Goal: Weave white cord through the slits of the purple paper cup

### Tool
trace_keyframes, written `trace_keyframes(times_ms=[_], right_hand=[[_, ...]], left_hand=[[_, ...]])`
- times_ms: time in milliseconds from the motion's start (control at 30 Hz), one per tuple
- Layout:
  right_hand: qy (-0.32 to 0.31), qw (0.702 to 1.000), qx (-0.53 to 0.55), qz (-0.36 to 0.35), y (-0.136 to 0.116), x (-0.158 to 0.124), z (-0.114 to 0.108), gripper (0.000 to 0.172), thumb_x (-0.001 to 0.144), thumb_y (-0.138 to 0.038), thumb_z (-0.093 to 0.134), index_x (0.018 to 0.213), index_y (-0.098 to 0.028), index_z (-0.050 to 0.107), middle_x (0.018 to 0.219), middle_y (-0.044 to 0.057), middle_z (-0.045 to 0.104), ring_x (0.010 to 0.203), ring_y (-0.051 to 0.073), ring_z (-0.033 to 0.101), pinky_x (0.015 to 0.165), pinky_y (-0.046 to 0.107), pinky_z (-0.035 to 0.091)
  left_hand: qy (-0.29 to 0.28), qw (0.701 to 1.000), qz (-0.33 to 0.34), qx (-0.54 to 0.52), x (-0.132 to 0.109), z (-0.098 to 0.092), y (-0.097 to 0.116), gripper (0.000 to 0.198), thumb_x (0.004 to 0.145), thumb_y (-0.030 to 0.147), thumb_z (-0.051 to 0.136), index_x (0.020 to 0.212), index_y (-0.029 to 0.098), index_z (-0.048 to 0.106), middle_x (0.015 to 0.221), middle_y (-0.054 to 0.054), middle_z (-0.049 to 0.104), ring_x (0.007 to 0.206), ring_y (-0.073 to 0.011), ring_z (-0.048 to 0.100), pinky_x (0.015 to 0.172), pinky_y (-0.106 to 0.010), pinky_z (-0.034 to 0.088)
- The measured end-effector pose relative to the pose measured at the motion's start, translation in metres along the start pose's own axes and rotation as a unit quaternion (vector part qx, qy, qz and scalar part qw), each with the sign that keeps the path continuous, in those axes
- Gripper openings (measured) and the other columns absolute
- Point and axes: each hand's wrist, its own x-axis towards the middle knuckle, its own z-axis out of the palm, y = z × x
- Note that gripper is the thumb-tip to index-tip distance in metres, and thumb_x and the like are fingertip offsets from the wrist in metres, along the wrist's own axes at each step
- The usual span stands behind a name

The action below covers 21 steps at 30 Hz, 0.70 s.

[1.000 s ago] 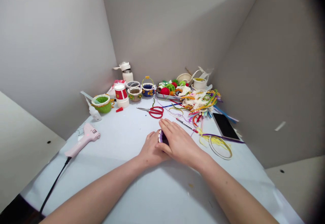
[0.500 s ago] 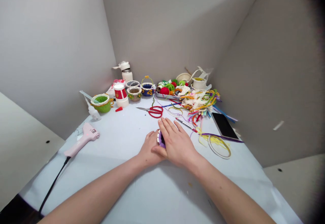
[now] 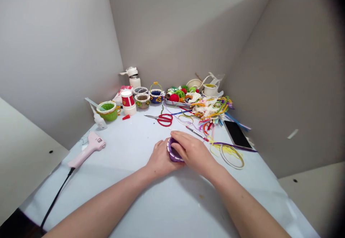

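Note:
A small purple basket [image 3: 174, 156] with a white-edged rim is between my hands, its opening turned up toward me. My left hand [image 3: 160, 160] wraps around its left side and underneath. Curled over the right part of the rim is my right hand [image 3: 198, 153], with the thumb reaching inside the basket and the fingers over the far edge. The right side of the basket is hidden behind that hand. Just beyond the hands lie red-handled scissors [image 3: 165, 119] and a pen [image 3: 197, 133].
A pink glue gun [image 3: 87, 151] with a black cord lies left. Along the back stand a green basket [image 3: 107, 113], a glue bottle [image 3: 128, 103], a blue basket [image 3: 156, 97] and a tray [image 3: 178, 103] of yarn balls. Tangled cords [image 3: 211, 108] and a phone [image 3: 237, 134] lie right.
My right hand lay flat across the basket's opening. Now its fingers have bent and shifted right, the thumb has gone inside the rim, and more of the purple basket shows.

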Motion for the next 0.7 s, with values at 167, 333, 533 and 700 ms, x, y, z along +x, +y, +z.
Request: trace_keyframes(times_ms=[167, 333, 533, 700], right_hand=[[-0.072, 0.997, -0.030, 0.019, -0.004, -0.001, 0.006, 0.056, 0.093, -0.040, 0.051, 0.141, -0.013, 0.047, 0.146, 0.013, 0.046, 0.137, 0.027, 0.040, 0.116, 0.047, 0.034], [-0.114, 0.992, -0.045, 0.029, -0.007, -0.003, 0.003, 0.063, 0.093, -0.046, 0.047, 0.147, -0.014, 0.039, 0.153, 0.012, 0.034, 0.143, 0.027, 0.030, 0.118, 0.048, 0.027], [-0.150, 0.986, -0.064, 0.041, -0.010, 0.000, 0.006, 0.072, 0.091, -0.052, 0.047, 0.149, -0.011, 0.035, 0.154, 0.014, 0.032, 0.143, 0.027, 0.029, 0.119, 0.048, 0.023], [-0.150, 0.987, -0.047, 0.041, -0.011, -0.001, 0.003, 0.079, 0.088, -0.056, 0.051, 0.149, -0.009, 0.034, 0.155, 0.015, 0.029, 0.144, 0.029, 0.026, 0.119, 0.049, 0.020]], left_hand=[[0.007, 0.999, 0.033, 0.029, 0.002, 0.005, -0.006, 0.063, 0.067, 0.037, 0.072, 0.125, 0.021, 0.052, 0.118, -0.008, 0.064, 0.109, -0.0289, 0.059, 0.101, -0.044, 0.042], [-0.006, 0.999, 0.032, 0.044, 0.002, 0.005, -0.005, 0.064, 0.070, 0.037, 0.071, 0.129, 0.023, 0.050, 0.125, -0.009, 0.061, 0.114, -0.0292, 0.057, 0.104, -0.043, 0.040], [-0.008, 0.998, 0.027, 0.059, 0.002, 0.004, -0.005, 0.059, 0.076, 0.034, 0.064, 0.131, 0.022, 0.049, 0.128, -0.010, 0.059, 0.117, -0.0283, 0.055, 0.105, -0.045, 0.038], [-0.012, 0.997, 0.039, 0.059, 0.002, 0.005, -0.007, 0.059, 0.076, 0.036, 0.066, 0.130, 0.021, 0.051, 0.125, -0.011, 0.061, 0.115, -0.0292, 0.056, 0.104, -0.045, 0.038]])
